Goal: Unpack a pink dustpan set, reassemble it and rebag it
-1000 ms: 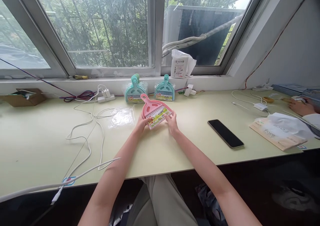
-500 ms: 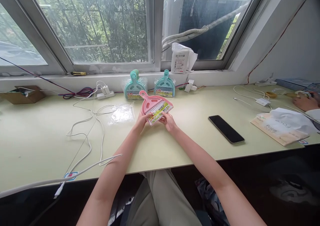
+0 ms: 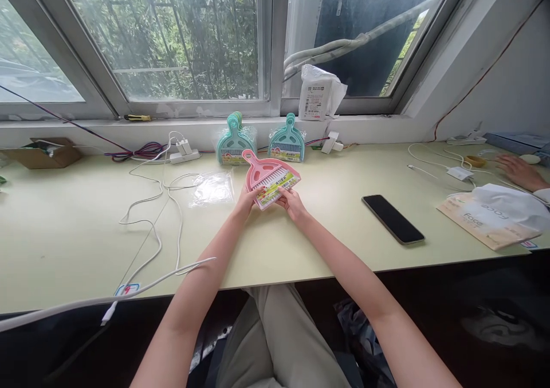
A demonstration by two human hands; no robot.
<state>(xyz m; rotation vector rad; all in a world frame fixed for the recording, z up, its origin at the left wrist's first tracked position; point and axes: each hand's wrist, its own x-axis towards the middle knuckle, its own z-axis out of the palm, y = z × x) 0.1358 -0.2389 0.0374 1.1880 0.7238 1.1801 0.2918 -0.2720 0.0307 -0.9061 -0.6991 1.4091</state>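
A pink dustpan and brush set (image 3: 270,177) with a yellow-green label is held above the table, its handle tilted up to the left. My left hand (image 3: 247,200) grips its lower left side, thumb on the front. My right hand (image 3: 292,202) pinches the lower edge near the label, fingers behind. Beyond it, a stack of green dustpan sets (image 3: 234,144) in clear wrap leans by the window sill. A second green group (image 3: 287,141) stands to its right. Flat clear plastic bags (image 3: 211,188) lie left of my hands.
A black phone (image 3: 392,219) and a tissue pack (image 3: 490,216) lie to the right. White cables (image 3: 157,222) trail over the left side, one hanging across my left forearm. A cardboard box (image 3: 45,152) sits far left. Another person's hand (image 3: 519,170) rests at the far right.
The view has tilted slightly down and left. Both hands still hold the pink set in nearly the same pose. The other person's hand at the far right has shifted.
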